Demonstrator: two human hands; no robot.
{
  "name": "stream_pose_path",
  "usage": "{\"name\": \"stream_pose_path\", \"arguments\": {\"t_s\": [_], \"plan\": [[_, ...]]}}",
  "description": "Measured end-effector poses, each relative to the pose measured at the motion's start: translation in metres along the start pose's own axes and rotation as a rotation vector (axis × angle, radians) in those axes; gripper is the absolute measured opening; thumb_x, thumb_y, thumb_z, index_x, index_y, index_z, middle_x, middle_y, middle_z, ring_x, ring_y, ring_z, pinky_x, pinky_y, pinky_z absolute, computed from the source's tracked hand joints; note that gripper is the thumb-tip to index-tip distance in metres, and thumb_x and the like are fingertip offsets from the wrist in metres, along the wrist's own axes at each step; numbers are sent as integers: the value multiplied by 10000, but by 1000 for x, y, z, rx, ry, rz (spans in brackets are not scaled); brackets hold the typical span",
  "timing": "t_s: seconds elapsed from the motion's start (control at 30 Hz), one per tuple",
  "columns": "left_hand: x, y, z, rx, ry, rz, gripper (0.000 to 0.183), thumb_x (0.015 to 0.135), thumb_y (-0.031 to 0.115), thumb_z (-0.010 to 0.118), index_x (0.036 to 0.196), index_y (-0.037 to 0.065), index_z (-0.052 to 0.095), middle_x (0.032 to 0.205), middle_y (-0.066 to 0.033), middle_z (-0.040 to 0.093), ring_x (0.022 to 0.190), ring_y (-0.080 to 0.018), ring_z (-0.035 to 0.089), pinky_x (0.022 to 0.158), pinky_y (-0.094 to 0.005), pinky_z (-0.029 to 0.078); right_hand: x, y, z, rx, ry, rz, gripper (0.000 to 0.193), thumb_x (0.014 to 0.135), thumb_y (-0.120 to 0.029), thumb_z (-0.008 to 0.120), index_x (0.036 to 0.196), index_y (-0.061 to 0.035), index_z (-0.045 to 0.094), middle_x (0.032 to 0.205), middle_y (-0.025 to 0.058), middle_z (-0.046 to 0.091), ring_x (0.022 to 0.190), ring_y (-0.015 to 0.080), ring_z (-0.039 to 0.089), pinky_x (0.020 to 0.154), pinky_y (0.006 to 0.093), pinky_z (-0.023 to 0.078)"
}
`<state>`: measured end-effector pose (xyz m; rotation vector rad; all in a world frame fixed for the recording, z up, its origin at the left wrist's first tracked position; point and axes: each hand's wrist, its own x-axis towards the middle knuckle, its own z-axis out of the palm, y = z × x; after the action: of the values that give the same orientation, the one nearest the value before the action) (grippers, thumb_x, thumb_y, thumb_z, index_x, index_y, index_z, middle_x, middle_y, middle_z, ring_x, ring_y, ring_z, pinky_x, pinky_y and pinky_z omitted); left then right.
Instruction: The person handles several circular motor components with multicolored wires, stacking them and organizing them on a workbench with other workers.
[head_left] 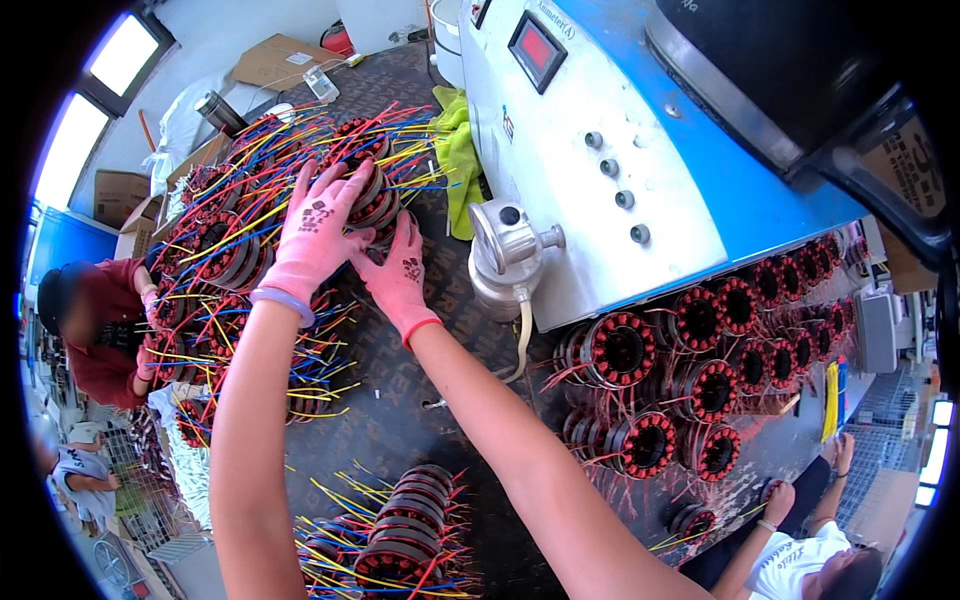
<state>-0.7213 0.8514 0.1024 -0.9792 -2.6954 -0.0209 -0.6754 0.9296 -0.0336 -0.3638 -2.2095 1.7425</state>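
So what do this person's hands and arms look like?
Pink gloves cover the left hand and right hand, with dark printing on the backs. A pale purple band rings the left wrist; a red edge trims the right cuff. The forearms show no sleeves.

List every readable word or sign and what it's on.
Wording isn't copied.
Machine: logo; lettering above red display.
Tabletop: lettering, partly covered.
Left hand, right hand: blurred glove prints.
White shirt, lower right: lettering.
Grey shirt, far left: blurred.
Cardboard box, upper right: characters.
Black housing: cropped.
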Motion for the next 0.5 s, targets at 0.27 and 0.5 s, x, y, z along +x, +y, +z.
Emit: {"name": "stream_pose_path", "arguments": {"t_s": [0.27,0.5], "plan": [[-5,6,25,285,65,32,605,857,77,488,1437,186,357,1163,-41,609,1260,-225,465,1162,-472,210,-1,3,0,188,-37,21,1034,688,-239,795,1460,-9,147,1449,273,236,1369,409,240,1136,461,250],[-11,10,12,180,43,11,771,711,104,707,1414,160,395,1353,-47,489,1318,-239,392,1171,-460,216,7,25,-3,354,-16,185,671,790,-99,662,1363,14,332,1274,224,428,1040,307,555,852,362,505]]}}
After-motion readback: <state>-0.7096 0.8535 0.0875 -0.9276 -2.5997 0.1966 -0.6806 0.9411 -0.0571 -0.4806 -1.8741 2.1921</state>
